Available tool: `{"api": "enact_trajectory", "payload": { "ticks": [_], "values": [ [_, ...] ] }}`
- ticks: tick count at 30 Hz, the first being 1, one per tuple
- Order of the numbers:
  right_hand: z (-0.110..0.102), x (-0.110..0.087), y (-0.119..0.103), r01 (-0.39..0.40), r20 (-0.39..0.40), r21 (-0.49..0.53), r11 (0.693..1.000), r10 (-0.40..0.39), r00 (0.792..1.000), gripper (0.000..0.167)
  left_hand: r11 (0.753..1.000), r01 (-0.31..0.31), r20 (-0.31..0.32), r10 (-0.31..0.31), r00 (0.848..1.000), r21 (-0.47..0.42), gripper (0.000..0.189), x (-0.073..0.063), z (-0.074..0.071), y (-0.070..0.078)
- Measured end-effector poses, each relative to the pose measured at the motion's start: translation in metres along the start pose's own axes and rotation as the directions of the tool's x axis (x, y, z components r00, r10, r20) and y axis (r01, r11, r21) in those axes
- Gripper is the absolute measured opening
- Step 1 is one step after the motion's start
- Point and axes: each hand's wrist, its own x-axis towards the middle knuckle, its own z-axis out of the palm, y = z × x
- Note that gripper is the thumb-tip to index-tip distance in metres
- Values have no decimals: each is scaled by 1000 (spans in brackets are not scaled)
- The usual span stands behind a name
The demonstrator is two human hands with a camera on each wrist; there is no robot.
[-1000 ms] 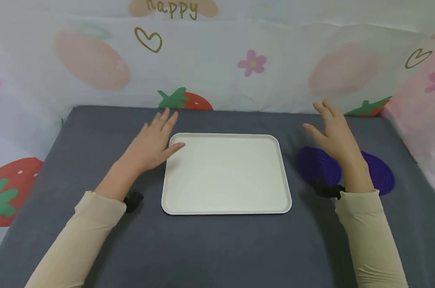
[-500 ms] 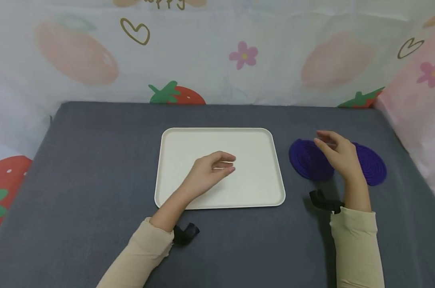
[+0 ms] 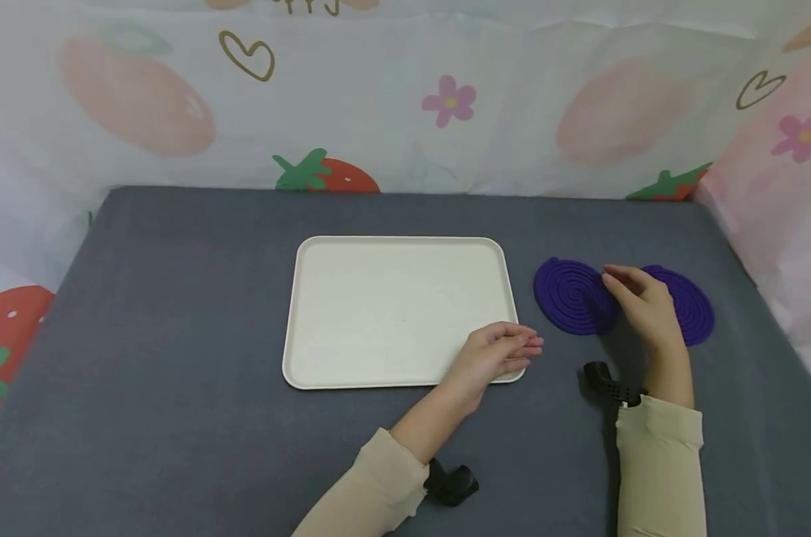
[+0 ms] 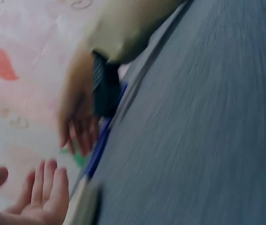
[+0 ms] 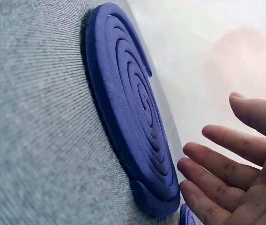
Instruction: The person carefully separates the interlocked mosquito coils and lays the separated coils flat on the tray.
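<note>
Two flat purple spiral coils lie side by side on the right of the table: a left coil (image 3: 569,296) and a right coil (image 3: 692,307). Above the place where they adjoin hovers my right hand (image 3: 647,309), covering part of the right coil in the head view. In the right wrist view its relaxed fingers (image 5: 217,166) hold nothing, with their tips close beside the coil's edge. My left hand (image 3: 489,358) is over the near right corner of a cream tray (image 3: 378,313), its fingers loosely extended towards the coils. The left wrist view shows its palm (image 4: 41,206) bare.
A dark grey cloth (image 3: 177,335) covers the table. Behind it hangs a pale curtain (image 3: 351,89) printed with strawberries, flowers and hearts. Each wrist carries a small black camera (image 3: 452,485).
My left hand has swept right, from the tray's left side across to its near right corner. The right hand has come nearer and lower over the coils. The head view has shifted slightly.
</note>
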Motion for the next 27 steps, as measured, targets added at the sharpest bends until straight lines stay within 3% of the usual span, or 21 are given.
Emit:
{"api": "enact_trajectory", "payload": {
  "ticks": [5, 9, 12, 15, 19, 27],
  "values": [
    [1, -3, 3, 5, -53, 36, 999, -3, 999, 51, 995, -2, -145, -13, 989, -102, 30, 14, 21, -12],
    [3, -6, 5, 3, -69, 79, 997, 2, 998, 48, 996, -21, -196, 4, 981, -84, 39, 19, 31, -13],
    [5, -8, 6, -9, -63, 91, 996, 15, 998, 49, 998, 1, -192, -13, 981, -63, 48, 20, 36, -13],
    [6, -9, 5, -40, -48, 90, 995, 44, 998, 51, 991, 4, -174, -27, 984, -132, 52, 22, 39, -16],
    [6, -9, 3, -72, -5, 86, 994, 72, 997, 54, 964, -3, -130, -33, 991, -265, 55, 22, 37, -20],
    [3, -9, -1, -169, 43, 124, 978, 165, 985, 53, 936, 13, -87, -46, 995, -351, 58, 20, 31, -20]
  ]
}}
